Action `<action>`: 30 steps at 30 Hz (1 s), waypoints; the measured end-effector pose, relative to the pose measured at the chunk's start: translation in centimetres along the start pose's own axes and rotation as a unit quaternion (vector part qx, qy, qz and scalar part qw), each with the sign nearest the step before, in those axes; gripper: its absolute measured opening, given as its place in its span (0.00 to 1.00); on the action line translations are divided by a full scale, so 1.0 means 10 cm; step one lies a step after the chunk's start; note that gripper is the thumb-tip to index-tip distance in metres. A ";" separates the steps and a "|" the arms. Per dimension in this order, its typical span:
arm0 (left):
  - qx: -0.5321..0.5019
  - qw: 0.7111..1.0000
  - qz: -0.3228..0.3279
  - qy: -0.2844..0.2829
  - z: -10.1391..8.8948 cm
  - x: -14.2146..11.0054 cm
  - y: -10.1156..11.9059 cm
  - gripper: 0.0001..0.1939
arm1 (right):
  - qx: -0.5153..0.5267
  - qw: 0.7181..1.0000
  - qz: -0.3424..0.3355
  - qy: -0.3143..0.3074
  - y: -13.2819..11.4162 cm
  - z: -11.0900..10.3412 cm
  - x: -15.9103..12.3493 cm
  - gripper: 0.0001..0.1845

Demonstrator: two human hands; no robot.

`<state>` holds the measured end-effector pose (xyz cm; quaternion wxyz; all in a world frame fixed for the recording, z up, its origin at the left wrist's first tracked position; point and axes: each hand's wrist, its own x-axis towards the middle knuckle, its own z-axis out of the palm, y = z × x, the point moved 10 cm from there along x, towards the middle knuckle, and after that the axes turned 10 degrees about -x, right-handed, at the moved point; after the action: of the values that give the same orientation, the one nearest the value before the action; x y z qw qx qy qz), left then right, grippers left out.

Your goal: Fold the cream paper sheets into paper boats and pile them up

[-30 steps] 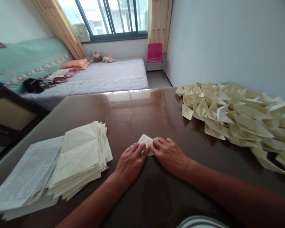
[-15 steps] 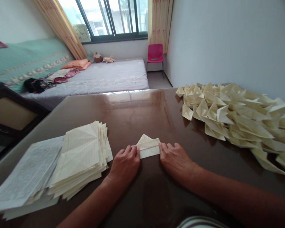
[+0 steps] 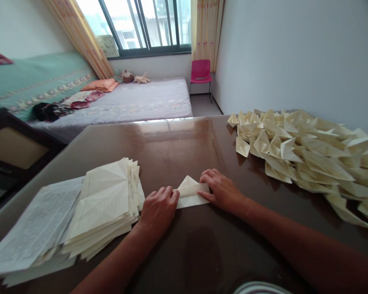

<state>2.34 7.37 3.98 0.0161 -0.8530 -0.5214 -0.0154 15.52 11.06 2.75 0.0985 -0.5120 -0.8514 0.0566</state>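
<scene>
A folded sheet of cream paper (image 3: 189, 199) lies on the brown tabletop in front of me, with a triangular peak at the back and a flat band along the near edge. My left hand (image 3: 160, 207) is closed on its left end, fingertips curled over the band. At the right end, my right hand (image 3: 223, 190) holds the paper between thumb and fingers, the thumb on the near side and the fingers over the far side. The hands hide both ends of the paper.
Left of my hands lie a stack of creased cream sheets (image 3: 106, 192) and a pile of printed pages (image 3: 39, 224). Many folded paper boats (image 3: 294, 147) are heaped at the right by the wall. Beyond the glossy table (image 3: 178, 143) are a bed (image 3: 153, 98) and a pink chair (image 3: 200, 72).
My right hand has shifted up along the paper's right end, its fingers now reaching over the far edge with the thumb spread toward the near one. The left hand has moved slightly left.
</scene>
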 end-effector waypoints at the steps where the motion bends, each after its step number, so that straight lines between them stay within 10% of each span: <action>1: -0.005 1.000 0.000 0.000 0.00 0.00 0.00 0.09 | 0.025 1.000 0.007 -0.002 0.02 0.02 0.00 0.11; 17: -0.043 0.998 0.026 0.042 -0.04 0.00 0.03 0.07 | 0.116 0.989 0.080 0.039 0.32 0.00 0.03 0.06; 24: -0.109 0.976 0.070 0.174 -0.20 -0.01 0.08 0.18 | 0.243 0.969 0.022 0.031 0.11 0.04 0.02 0.13; 30: -0.251 0.961 0.050 0.109 -0.04 0.08 0.02 0.14 | 0.289 0.957 -0.009 -0.007 -0.07 0.08 0.00 0.12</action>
<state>2.85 7.97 4.41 -0.1411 -0.8476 -0.4529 -0.2379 14.70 10.74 2.12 0.2367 -0.4534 -0.8041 0.3030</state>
